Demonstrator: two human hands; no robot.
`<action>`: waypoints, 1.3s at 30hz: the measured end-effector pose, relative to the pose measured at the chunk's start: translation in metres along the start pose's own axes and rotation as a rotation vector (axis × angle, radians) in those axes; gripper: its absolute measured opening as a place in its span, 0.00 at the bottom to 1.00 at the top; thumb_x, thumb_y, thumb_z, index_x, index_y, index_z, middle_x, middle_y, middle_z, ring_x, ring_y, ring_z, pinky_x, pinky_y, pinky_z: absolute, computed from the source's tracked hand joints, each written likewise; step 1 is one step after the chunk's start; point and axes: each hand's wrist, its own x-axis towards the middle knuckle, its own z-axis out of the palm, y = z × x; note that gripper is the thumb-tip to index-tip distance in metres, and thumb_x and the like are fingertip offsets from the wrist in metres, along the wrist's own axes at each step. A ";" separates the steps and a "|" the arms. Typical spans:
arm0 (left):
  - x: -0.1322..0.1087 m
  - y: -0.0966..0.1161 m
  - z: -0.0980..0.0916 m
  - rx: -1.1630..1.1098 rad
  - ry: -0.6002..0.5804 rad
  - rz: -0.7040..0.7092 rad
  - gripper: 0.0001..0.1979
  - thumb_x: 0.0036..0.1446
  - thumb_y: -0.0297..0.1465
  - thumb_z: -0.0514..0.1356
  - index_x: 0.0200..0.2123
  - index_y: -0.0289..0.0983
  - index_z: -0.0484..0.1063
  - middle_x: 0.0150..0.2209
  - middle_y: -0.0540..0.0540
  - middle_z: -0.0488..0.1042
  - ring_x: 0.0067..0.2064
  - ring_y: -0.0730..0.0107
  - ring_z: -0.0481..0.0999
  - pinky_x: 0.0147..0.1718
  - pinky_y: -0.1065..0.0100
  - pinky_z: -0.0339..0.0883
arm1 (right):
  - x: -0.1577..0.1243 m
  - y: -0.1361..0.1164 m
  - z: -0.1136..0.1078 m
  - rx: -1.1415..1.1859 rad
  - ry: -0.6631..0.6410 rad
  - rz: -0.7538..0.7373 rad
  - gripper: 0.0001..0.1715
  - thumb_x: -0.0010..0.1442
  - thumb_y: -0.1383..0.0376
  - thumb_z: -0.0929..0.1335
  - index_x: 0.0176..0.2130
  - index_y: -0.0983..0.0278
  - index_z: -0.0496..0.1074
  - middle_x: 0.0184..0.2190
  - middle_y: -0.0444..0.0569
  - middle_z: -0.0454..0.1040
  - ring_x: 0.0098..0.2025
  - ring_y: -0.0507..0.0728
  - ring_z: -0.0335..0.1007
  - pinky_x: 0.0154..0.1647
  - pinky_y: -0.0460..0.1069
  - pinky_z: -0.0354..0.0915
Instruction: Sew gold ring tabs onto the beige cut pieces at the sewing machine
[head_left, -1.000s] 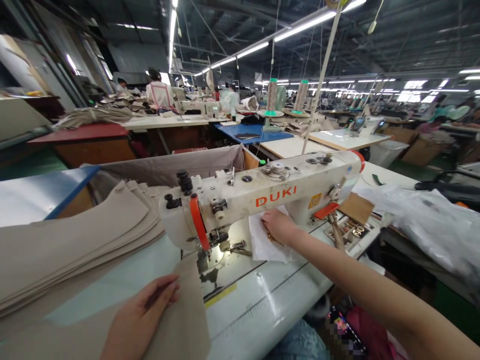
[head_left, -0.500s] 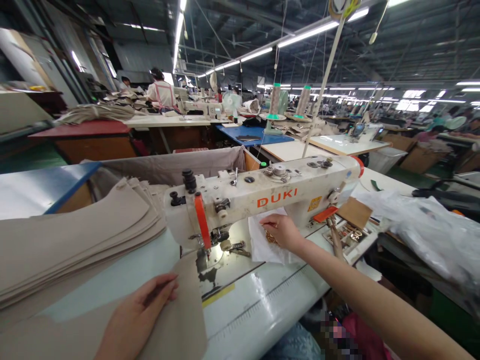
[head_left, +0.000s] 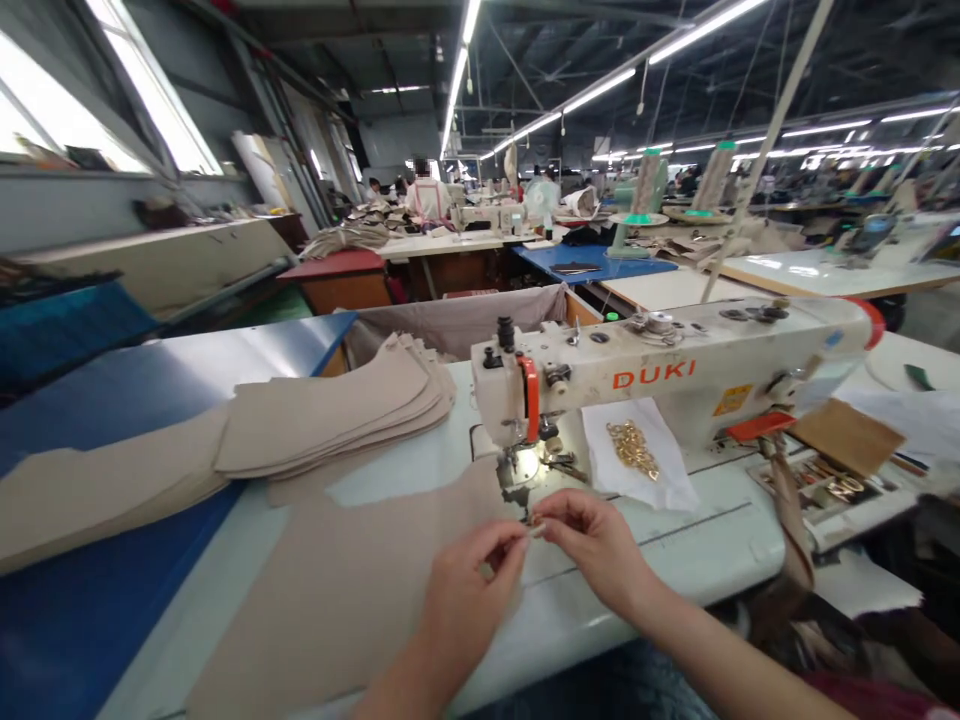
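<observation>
My left hand (head_left: 480, 585) is closed in a pinch, with a small beige strip (head_left: 536, 532) at its fingertips. Facing it, my right hand (head_left: 596, 545) pinches a small gold ring (head_left: 535, 519), largely covered by the fingers. Both sets of fingertips meet in front of the sewing machine (head_left: 570, 385), close to its lit needle area. Under my left hand lies a flat beige fabric piece (head_left: 360, 580). A heap of gold rings (head_left: 632, 450) rests on a white cloth (head_left: 675, 480) on the machine bed, right of the needle.
Stacked beige panels (head_left: 330, 415) lie to the left, with more panels (head_left: 127, 480) on a blue table (head_left: 75, 610). A parts tray (head_left: 832, 490) and brown card (head_left: 847, 435) sit at right. Thread cones (head_left: 643, 185) stand behind; a person (head_left: 427, 200) is farther back.
My right hand has left the gold heap and come to my left hand, now with a gold ring. My left hand has moved right and pinches a strip. The view has swung left.
</observation>
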 end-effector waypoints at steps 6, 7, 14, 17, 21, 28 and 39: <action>-0.012 -0.003 -0.004 0.080 0.103 -0.048 0.08 0.53 0.31 0.55 0.26 0.39 0.74 0.21 0.53 0.73 0.23 0.73 0.70 0.25 0.74 0.62 | -0.010 0.002 0.023 0.105 -0.038 0.049 0.10 0.46 0.59 0.73 0.29 0.63 0.75 0.25 0.44 0.76 0.30 0.54 0.73 0.34 0.47 0.67; -0.014 -0.004 -0.005 0.092 0.115 -0.052 0.08 0.53 0.31 0.55 0.25 0.39 0.73 0.20 0.53 0.72 0.22 0.74 0.69 0.24 0.74 0.62 | -0.010 0.002 0.023 0.112 -0.034 0.055 0.11 0.46 0.59 0.74 0.29 0.63 0.75 0.25 0.44 0.76 0.30 0.54 0.73 0.34 0.47 0.66; -0.015 -0.007 -0.003 0.101 0.162 -0.077 0.08 0.53 0.32 0.55 0.26 0.40 0.74 0.20 0.54 0.72 0.22 0.74 0.69 0.24 0.74 0.61 | -0.014 0.001 0.027 0.006 -0.023 -0.008 0.09 0.51 0.60 0.71 0.31 0.63 0.74 0.27 0.45 0.77 0.30 0.54 0.73 0.33 0.47 0.67; -0.015 -0.005 0.000 0.124 0.173 -0.051 0.08 0.53 0.31 0.55 0.26 0.40 0.73 0.21 0.53 0.72 0.22 0.73 0.69 0.24 0.73 0.61 | -0.014 0.004 0.027 -0.181 0.002 -0.103 0.06 0.54 0.63 0.67 0.31 0.63 0.74 0.27 0.46 0.76 0.29 0.54 0.72 0.32 0.47 0.66; -0.018 -0.004 0.004 0.111 0.118 -0.020 0.08 0.54 0.31 0.55 0.26 0.40 0.73 0.22 0.52 0.73 0.24 0.71 0.71 0.27 0.72 0.63 | -0.015 0.009 0.028 -0.434 0.040 -0.286 0.07 0.55 0.68 0.65 0.34 0.62 0.73 0.28 0.46 0.74 0.31 0.54 0.70 0.34 0.47 0.64; -0.008 -0.013 -0.007 -0.270 -0.034 -0.304 0.07 0.50 0.35 0.58 0.30 0.39 0.74 0.26 0.50 0.76 0.29 0.66 0.74 0.31 0.68 0.67 | -0.013 0.005 0.025 -0.216 -0.066 -0.101 0.07 0.57 0.65 0.65 0.35 0.62 0.74 0.30 0.46 0.75 0.34 0.54 0.71 0.36 0.47 0.65; -0.001 -0.016 -0.023 -0.826 -0.216 -0.619 0.19 0.46 0.45 0.64 0.33 0.35 0.72 0.28 0.48 0.76 0.29 0.71 0.73 0.32 0.69 0.67 | -0.006 -0.001 0.024 0.216 -0.118 0.268 0.19 0.40 0.55 0.77 0.27 0.65 0.74 0.23 0.43 0.74 0.26 0.51 0.70 0.31 0.46 0.66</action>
